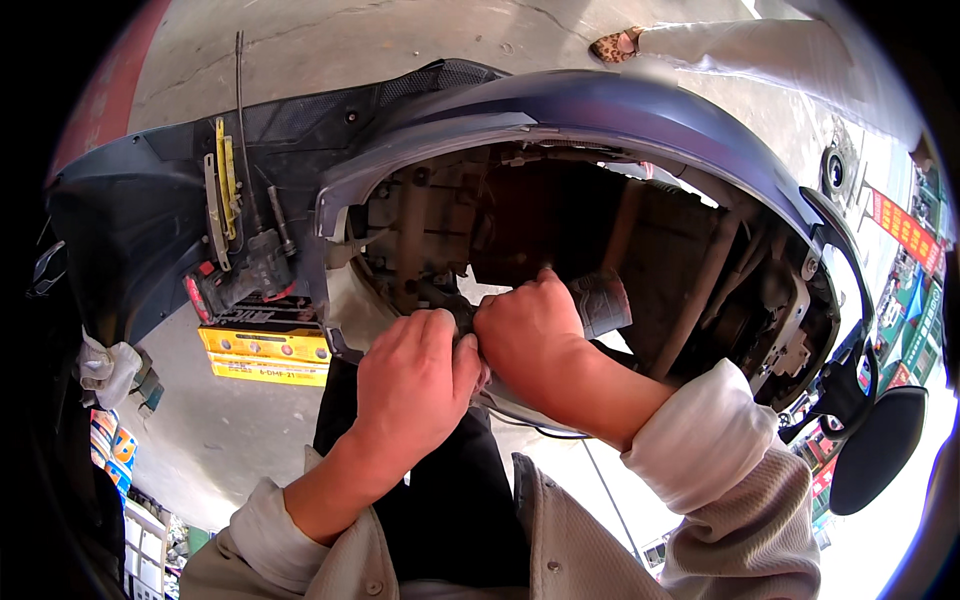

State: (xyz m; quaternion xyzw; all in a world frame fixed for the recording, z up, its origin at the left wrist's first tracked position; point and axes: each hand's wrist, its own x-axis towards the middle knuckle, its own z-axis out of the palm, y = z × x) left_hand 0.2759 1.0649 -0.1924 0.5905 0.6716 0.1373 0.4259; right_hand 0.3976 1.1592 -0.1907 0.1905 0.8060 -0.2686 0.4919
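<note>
My left hand (420, 385) and my right hand (535, 335) meet at the near edge of an opened scooter body (640, 105), fingers curled round something in the shadow that I cannot make out. Behind my right hand's fingers is a dark printed wrapper or pad (600, 305) with a reddish edge, partly hidden by that hand. Inside the cavity show metal frame tubes (690, 310), brackets and dark parts, with a pale inner panel (355, 300) at its left end.
Left lie a cordless power tool (240, 275), long yellow and silver strips (225, 190), a rod and yellow boxes (265, 365); a white cloth (110, 365) is farther left. A person's leopard-print shoe and trouser leg (760, 50) are at the top right, a mirror (880, 445) at right.
</note>
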